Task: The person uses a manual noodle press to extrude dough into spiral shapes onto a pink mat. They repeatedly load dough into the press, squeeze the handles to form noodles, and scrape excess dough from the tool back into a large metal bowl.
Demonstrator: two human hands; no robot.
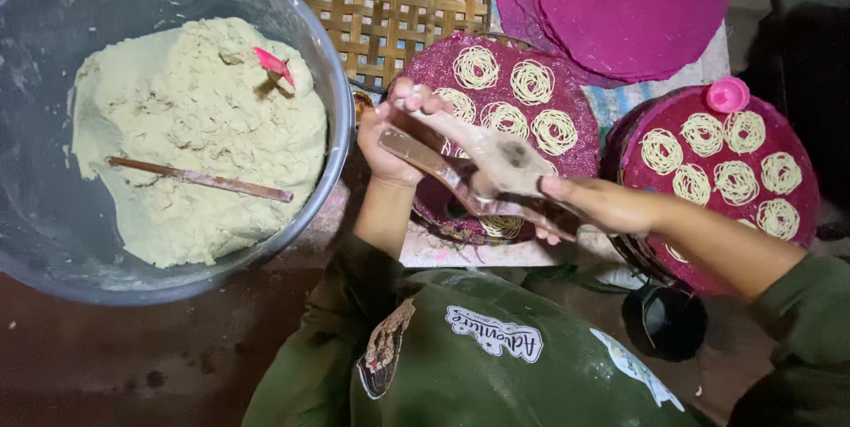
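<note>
- So the person is pressing dough noodles here: both hands are gripping a wooden hand press (482, 175) held over the round magenta mat (509, 126) in the middle.
- Left hand (390, 139) is wrapping its fingers tight around the handle end at about 9 o'clock of the press; right hand (589, 206) is clamping the other end at about 4 o'clock. Both sets of fingers are closed on the tool, no gaps.
- The mat under the press is already carrying several pale noodle coils (509, 95), mostly toward 12 o'clock, so I'd say this one is getting close to full.
- A second mat (722, 170) at 3 o'clock is showing a full set of coils plus a small pink cap (728, 94) sitting on its top edge.
- Big grey basin (168, 117) at 9 o'clock is holding a mound of pale dough (199, 135) with a wooden stick (199, 179) lying across it and a red scraper (274, 64) poking out.
- Empty woven bamboo tray (390, 2) and spare magenta mats (620, 7) are waiting at 12 to 1 o'clock.
- My guess for the next move: squeezing while circling over a bare patch, steady pressure so the strand isn't breaking.
</note>
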